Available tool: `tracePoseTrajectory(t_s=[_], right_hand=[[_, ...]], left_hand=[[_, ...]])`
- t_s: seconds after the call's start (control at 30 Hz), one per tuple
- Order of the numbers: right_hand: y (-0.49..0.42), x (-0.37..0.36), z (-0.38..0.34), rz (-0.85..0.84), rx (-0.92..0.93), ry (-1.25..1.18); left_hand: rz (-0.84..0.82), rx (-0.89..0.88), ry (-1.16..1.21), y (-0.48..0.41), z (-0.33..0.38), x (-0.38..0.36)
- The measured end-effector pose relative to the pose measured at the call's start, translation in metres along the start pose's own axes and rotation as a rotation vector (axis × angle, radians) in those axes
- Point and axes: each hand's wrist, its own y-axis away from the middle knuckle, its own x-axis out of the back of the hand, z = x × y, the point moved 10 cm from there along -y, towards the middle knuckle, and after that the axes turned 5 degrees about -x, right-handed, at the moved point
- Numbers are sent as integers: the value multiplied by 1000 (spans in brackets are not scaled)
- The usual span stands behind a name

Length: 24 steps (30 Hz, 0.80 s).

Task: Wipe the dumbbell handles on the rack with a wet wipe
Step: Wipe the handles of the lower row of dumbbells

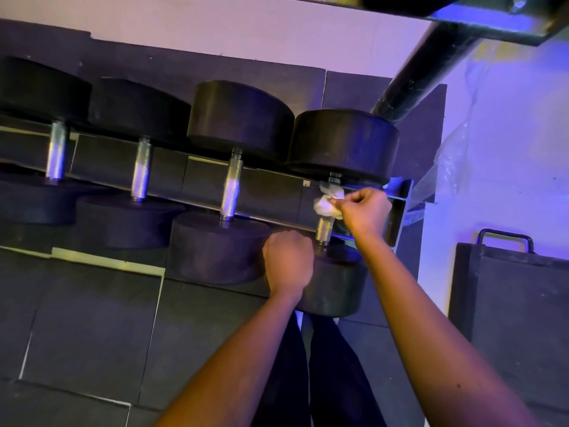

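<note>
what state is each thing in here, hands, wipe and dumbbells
right hand: fingers pinch the wet wipe at the rightmost handle
wet wipe: crumpled, against the handle's upper part
rightmost handle: top covered by the wipe, lower part bare
left hand: fingers curled, at the rightmost dumbbell's near head; grip hidden
other three dumbbells: racked, handles bare

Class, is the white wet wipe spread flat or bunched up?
Bunched: the white wet wipe is a crumpled wad pinched by the right hand.
</note>
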Motion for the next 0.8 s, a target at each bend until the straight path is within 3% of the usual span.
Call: tracePoseTrajectory(t_s=[0.2,0.4,0.5,0.67,0.8], right_hand=[[29,-30,36,-190,0,256],[22,-39,28,-267,31,335],[20,-20,27,-196,23,234],[8,14,6,69,27,-141],[-5,-2,-1,69,20,-87]], left_hand=[[13,-6,2,-1,1,1],[2,7,9,0,1,1],[11,-3,14,0,1,2],[4,6,18,0,1,1],[0,15,21,1,1,2]])
